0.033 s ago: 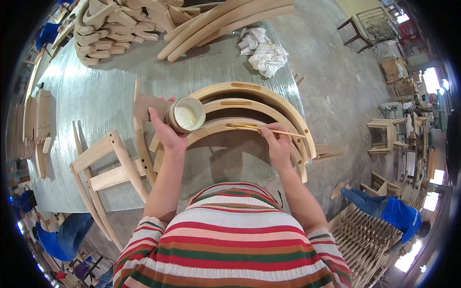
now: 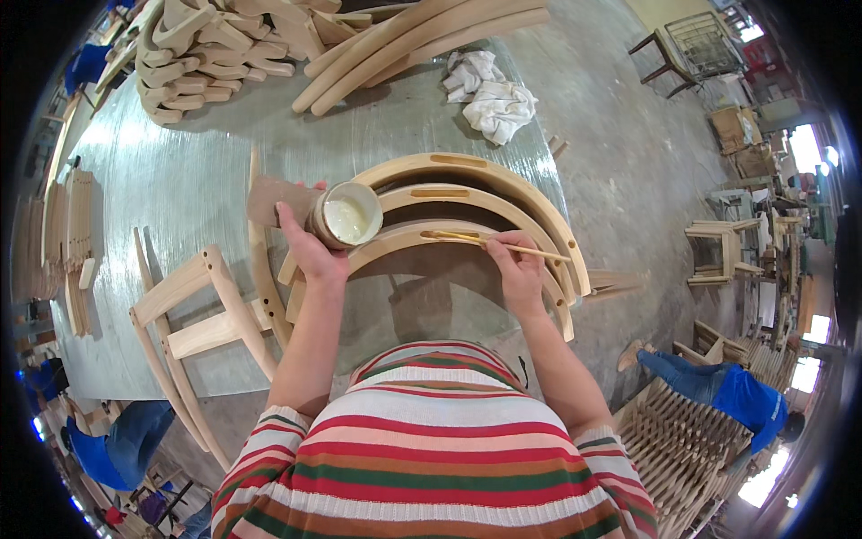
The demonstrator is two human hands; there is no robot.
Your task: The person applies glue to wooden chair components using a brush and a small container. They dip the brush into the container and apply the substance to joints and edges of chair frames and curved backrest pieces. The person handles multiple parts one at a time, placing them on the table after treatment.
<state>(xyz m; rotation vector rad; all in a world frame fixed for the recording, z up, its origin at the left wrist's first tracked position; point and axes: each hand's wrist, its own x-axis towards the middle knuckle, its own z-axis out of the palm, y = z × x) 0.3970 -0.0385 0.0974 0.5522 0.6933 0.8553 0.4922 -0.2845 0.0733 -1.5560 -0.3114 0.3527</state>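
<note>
My left hand [image 2: 316,253] is wrapped round a cup [image 2: 323,220] of whitish, glue-like liquid [image 2: 347,218], tilted toward me. A flat brown piece [image 2: 272,201] juts out left of the cup; whether the hand also grips it I cannot tell. Between the fingers of my right hand [image 2: 521,272] is a thin wooden-handled brush [image 2: 530,251]. Its tip lies at the slot [image 2: 453,237] in the nearest curved wooden rail [image 2: 386,242]. Behind that rail stand a middle curved rail [image 2: 498,201] and a far one [image 2: 386,172], each with a slot on its upper edge.
White rags [image 2: 500,111] lie at the table's far right. Curved wooden parts [image 2: 211,54] and long bent pieces [image 2: 404,49] are piled at the back. A wooden frame [image 2: 211,323] leans at left on the film-covered table [image 2: 180,171]. People in blue work at both sides.
</note>
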